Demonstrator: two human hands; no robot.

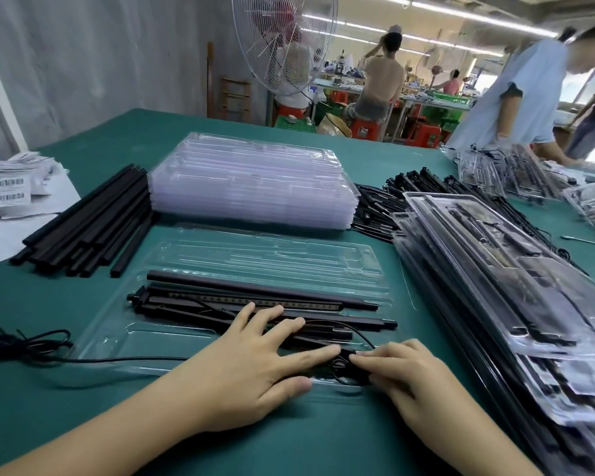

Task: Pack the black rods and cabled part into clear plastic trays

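The black rods (pixel 261 290) and cabled part (pixel 186 299), lying left-to-right in the clear tray (pixel 124 338) on the table (pixel 31 400), are pressed by the flat, spread left hand (pixel 248 362), while the cable coil (pixel 340 366) at the near right is touched by the nearer right hand (pixel 413 379), whose grip cannot be told.

Bright, even light falls from ceiling tubes (pixel 478 17) over the hall behind. Only soft shadows lie on the counter (pixel 83 407) before me. Glare whitens the trays (pixel 251 180). Lines bow at the edges, and the person (pixel 529 97) on my right is blurred.
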